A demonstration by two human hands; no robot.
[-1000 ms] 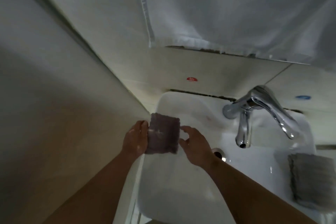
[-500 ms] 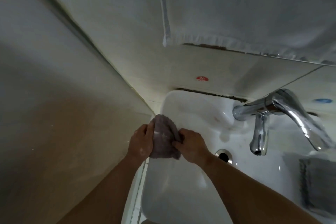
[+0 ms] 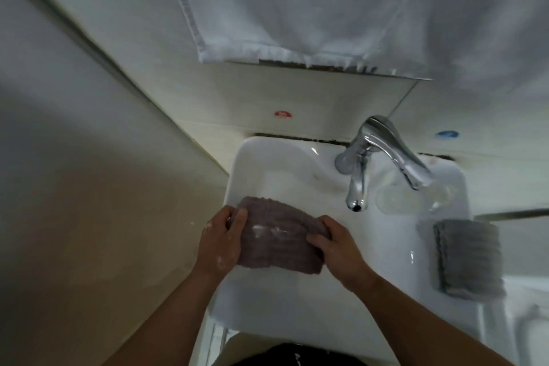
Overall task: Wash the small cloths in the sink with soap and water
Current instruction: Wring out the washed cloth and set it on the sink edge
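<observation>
A small grey-purple cloth [image 3: 277, 236], streaked with white soap foam, is stretched out above the left half of the white sink [image 3: 267, 163]. My left hand [image 3: 221, 239] grips its left end, thumb curled over the top. My right hand [image 3: 337, 244] grips its right end with curled fingers. A second grey cloth [image 3: 466, 258] lies folded on the sink's right rim, untouched. The chrome tap [image 3: 358, 184] stands at the back of the sink; no water is seen running from the spout.
A white towel [image 3: 312, 3] hangs above the sink against the tiled wall. A clear soap dish [image 3: 413, 197] sits on the rim under the tap lever. A plain wall [image 3: 89, 187] closes in on the left. The drain is hidden behind my hands.
The cloth, bunched between both hands half a second ago, is now pulled wide and flat. My hands have moved apart. The view has shifted so the second cloth shows fully.
</observation>
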